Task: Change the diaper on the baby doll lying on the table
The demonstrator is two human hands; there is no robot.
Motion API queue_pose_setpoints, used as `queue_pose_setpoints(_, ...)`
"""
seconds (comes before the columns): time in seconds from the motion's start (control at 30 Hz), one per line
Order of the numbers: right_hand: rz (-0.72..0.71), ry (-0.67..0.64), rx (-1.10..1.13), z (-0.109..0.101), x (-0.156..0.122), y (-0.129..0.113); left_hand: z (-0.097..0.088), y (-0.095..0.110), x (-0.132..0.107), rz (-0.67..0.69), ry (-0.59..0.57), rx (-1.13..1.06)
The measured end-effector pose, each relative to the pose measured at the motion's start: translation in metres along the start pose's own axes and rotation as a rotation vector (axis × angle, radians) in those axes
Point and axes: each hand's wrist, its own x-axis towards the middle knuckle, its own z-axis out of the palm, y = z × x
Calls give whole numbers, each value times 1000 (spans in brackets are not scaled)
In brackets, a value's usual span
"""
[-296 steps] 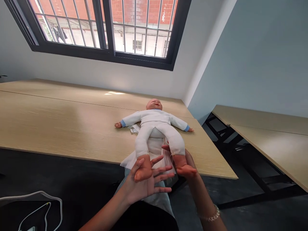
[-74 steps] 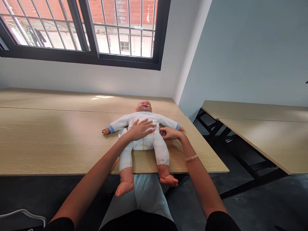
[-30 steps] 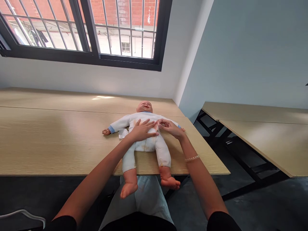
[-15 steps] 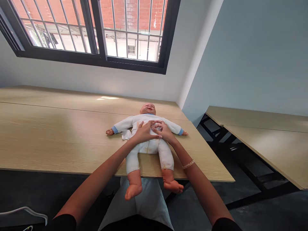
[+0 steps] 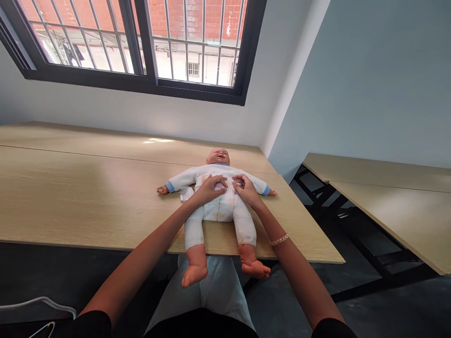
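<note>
Both hands rest on the chest of a baby doll, which lies on its back mid-counter.

The left hand [image 5: 211,190] lies spread and flat on the doll's white long-sleeved, blue-cuffed suit [image 5: 219,213], fingers pointing toward the right hand [image 5: 245,190]. The right hand's fingers curl onto the fabric, their tips just apart from the left hand's; whether they pinch it, I cannot tell. A small pinkish patch shows between the hands, too small to identify. The doll's bare feet [image 5: 254,269] hang past the near edge of the pale wood-grain counter [image 5: 88,188], above the person's grey trousers [image 5: 207,291]. A crumpled white cloth [image 5: 186,193] pokes out beside the doll's waist, on the frame's left.
</note>
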Motion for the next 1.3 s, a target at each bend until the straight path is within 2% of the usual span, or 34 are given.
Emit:
queue_pose_setpoints(0.1, 1, 39, -32, -5, -2, -3, -1, 1, -2, 31, 17, 29)
queue_pose_setpoints(0.2, -14, 25, -54, -6, -5, -5, -5, 6, -6, 60, 27, 71)
queue_pose_setpoints(0.4, -21, 1, -54, -2, -3, 2, -13, 16, -19, 231, -17, 333)
queue_pose_setpoints(0.53, -46, 59, -80, -6, -2, -3, -16, 11, -22, 245, -51, 240)
queue_pose_setpoints(0.6, -95, 38, -71, -8, -5, -11, -16, 8, -21, 223, -57, 121)
queue_pose_setpoints(0.73, -231, -220, -43, -7, -12, -28, -23, 0, -18, 135, -83, -121)
queue_pose_setpoints(0.8, -240, -285, -48, -6, -14, -30, -32, -9, -19, 49, -36, -197)
queue_pose_setpoints(0.9, -226, -300, -24, -6, -14, -28, -52, -30, -26, -106, 112, -260)
queue_pose_setpoints(0.97, -231, -297, -19, -5, -14, -26, -66, -44, -36, -158, 162, -243)
queue_pose_setpoints(1.07, -227, -282, -28, -4, -13, -25, -81, -57, -53, -193, 94, -198)
queue_pose_setpoints(1.17, -210, -270, -36, -4, -14, -27, -86, -58, -64, -210, 15, -140)
queue_pose_setpoints(1.3, -184, -268, -38, -4, -15, -29, -91, -54, -68, -223, 15, -13)
